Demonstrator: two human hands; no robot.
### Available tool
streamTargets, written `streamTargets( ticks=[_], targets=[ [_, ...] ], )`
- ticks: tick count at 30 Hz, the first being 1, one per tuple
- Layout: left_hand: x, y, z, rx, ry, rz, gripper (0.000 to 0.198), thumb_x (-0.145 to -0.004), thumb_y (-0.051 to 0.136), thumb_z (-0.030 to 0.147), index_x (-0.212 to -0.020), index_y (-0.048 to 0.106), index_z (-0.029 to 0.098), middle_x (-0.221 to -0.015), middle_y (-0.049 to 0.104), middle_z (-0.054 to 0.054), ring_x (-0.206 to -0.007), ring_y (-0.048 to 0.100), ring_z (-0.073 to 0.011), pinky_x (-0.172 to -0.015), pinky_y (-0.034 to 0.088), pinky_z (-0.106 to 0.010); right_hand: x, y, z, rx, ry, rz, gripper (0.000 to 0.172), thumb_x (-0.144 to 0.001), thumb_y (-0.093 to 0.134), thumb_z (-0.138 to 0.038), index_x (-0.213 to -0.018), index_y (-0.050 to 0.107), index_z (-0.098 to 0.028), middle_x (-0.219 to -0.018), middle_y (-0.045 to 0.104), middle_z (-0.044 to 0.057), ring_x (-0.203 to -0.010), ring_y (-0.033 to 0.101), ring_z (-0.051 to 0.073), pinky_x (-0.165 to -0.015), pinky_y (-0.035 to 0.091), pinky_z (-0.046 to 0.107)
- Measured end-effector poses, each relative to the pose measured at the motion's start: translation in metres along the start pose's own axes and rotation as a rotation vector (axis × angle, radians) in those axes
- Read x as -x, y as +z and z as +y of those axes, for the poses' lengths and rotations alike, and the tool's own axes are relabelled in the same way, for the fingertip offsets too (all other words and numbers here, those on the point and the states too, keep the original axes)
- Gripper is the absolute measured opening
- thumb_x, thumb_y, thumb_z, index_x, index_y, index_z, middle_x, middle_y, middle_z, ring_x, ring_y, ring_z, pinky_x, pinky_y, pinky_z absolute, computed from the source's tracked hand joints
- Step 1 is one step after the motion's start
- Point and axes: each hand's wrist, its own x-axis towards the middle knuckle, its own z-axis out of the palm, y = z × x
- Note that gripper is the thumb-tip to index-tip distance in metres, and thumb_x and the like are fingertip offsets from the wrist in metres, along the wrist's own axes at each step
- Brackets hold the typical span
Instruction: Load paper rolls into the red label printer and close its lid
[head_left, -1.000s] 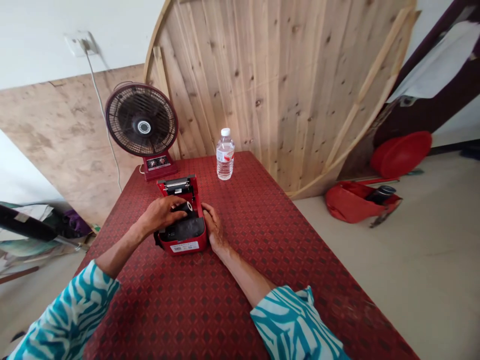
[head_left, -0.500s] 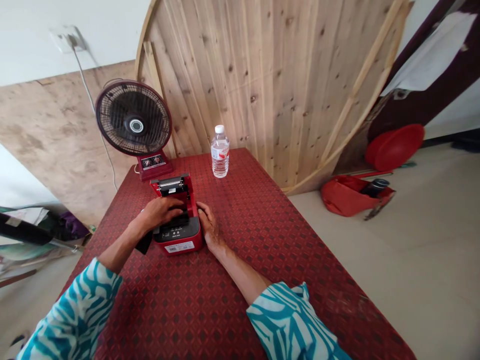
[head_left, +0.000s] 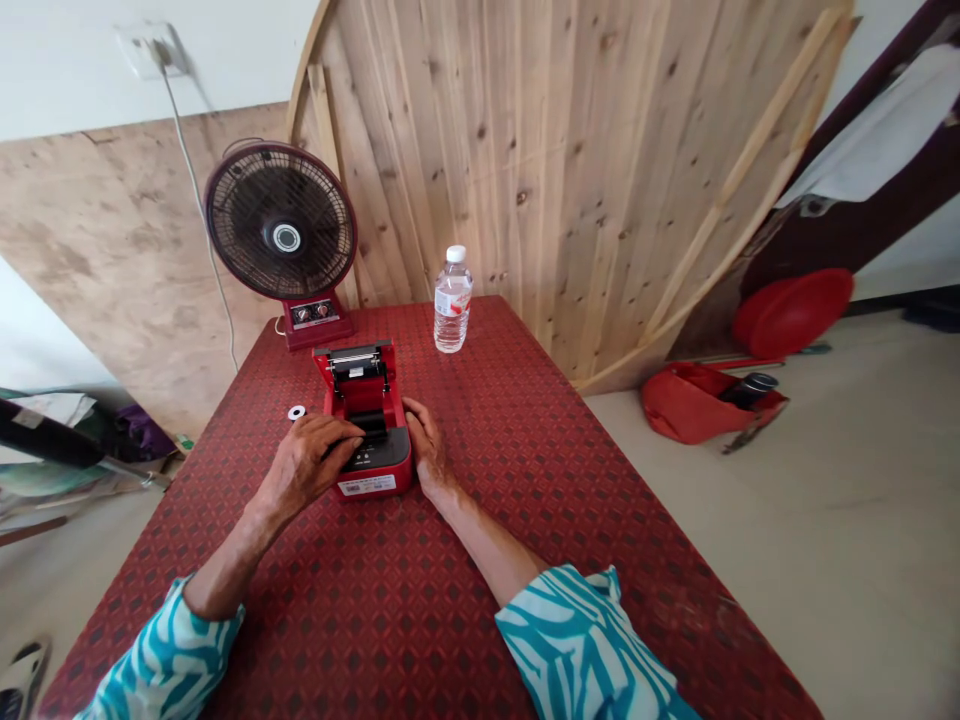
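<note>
A small red and black printer [head_left: 375,457] stands on the red patterned table [head_left: 480,470], its lid [head_left: 356,365] raised at the back. My left hand [head_left: 304,462] is over its left front part, thumb and fingers brought together at the edge of the open compartment; what they pinch, if anything, is too small to make out. Against the printer's right side rests my right hand [head_left: 426,445], its fingers along the red casing and steadying it. A small white roll [head_left: 297,412] with a dark centre lies left of the printer, just beyond my left hand.
A dark red fan [head_left: 281,235] stands at the table's back left, its cord running to a wall socket [head_left: 152,50]. A clear bottle [head_left: 452,305] is near the back edge. On the floor at right are a red bag [head_left: 682,405] and a red basin [head_left: 795,310].
My left hand has drawn back from inside the compartment to its front left edge, uncovering the white roll. The view has shifted slightly, while my right hand stays at the printer's side.
</note>
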Motion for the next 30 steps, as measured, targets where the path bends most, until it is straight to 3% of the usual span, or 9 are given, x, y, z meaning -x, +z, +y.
streamTargets(
  ticks=[6, 10, 15, 18, 23, 26, 30],
  targets=[
    [0.02, 0.004, 0.013, -0.088, 0.062, 0.112, 0.013, -0.093, 0.056, 0.022, -0.094, 0.069, 0.022, -0.099, 0.074, -0.003, -0.092, 0.068, -0.0167, -0.094, 0.044, -0.037, 0.0, 0.0, -0.004, 0.015, 0.0, 0.004, 0.037, -0.088, 0.051, -0.046, -0.116, 0.065, -0.027, -0.122, 0.065, 0.003, -0.117, 0.056, 0.021, -0.107, 0.038, 0.039],
    [0.028, 0.007, 0.019, -0.142, 0.099, 0.166, 0.012, -0.091, 0.058, 0.018, -0.092, 0.069, 0.022, -0.098, 0.073, -0.003, -0.091, 0.067, -0.0166, -0.095, 0.043, -0.038, 0.001, -0.001, -0.007, 0.032, 0.017, 0.008, 0.038, -0.086, 0.051, -0.046, -0.115, 0.065, -0.025, -0.122, 0.065, 0.004, -0.117, 0.056, 0.022, -0.106, 0.039, 0.04],
    [0.036, 0.014, 0.025, -0.144, 0.111, 0.224, 0.012, -0.089, 0.06, 0.017, -0.097, 0.068, 0.019, -0.106, 0.07, -0.008, -0.106, 0.062, -0.0225, -0.096, 0.043, -0.041, 0.002, -0.001, -0.008, 0.014, 0.075, 0.022, 0.043, -0.083, 0.052, -0.05, -0.115, 0.064, -0.024, -0.124, 0.065, 0.005, -0.118, 0.056, 0.023, -0.106, 0.039, 0.042],
    [0.041, 0.018, 0.027, -0.129, 0.112, 0.256, 0.015, -0.088, 0.061, 0.018, -0.102, 0.067, 0.018, -0.107, 0.068, -0.01, -0.109, 0.061, -0.0244, -0.096, 0.044, -0.043, -0.015, 0.0, -0.012, 0.018, 0.074, 0.047, 0.048, -0.083, 0.051, -0.055, -0.118, 0.062, -0.025, -0.131, 0.061, 0.005, -0.123, 0.053, 0.023, -0.108, 0.038, 0.042],
    [0.045, 0.022, 0.025, -0.108, 0.124, 0.293, 0.02, -0.087, 0.06, 0.017, -0.106, 0.065, 0.019, -0.112, 0.066, -0.011, -0.115, 0.058, -0.0264, -0.098, 0.045, -0.047, -0.072, 0.01, -0.03, 0.033, 0.095, 0.023, 0.059, -0.079, 0.048, -0.064, -0.127, 0.055, -0.03, -0.138, 0.056, 0.004, -0.121, 0.055, 0.023, -0.1, 0.043, 0.042],
    [0.047, 0.024, 0.024, -0.097, 0.103, 0.274, 0.021, -0.088, 0.059, 0.018, -0.108, 0.064, 0.02, -0.114, 0.066, -0.01, -0.118, 0.055, -0.0273, -0.1, 0.044, -0.048, -0.089, 0.014, -0.038, 0.042, 0.1, -0.019, 0.06, -0.079, 0.044, -0.068, -0.117, 0.062, -0.025, -0.127, 0.063, 0.006, -0.115, 0.058, 0.024, -0.097, 0.043, 0.043],
    [0.048, 0.026, 0.023, -0.083, 0.106, 0.285, 0.02, -0.088, 0.06, 0.019, -0.108, 0.065, 0.02, -0.113, 0.066, -0.01, -0.118, 0.056, -0.0273, -0.101, 0.044, -0.048, -0.071, 0.005, -0.04, 0.084, 0.005, -0.045, 0.049, -0.08, 0.047, -0.064, -0.093, 0.069, -0.022, -0.118, 0.066, 0.006, -0.112, 0.058, 0.023, -0.098, 0.042, 0.041]
  ],
)
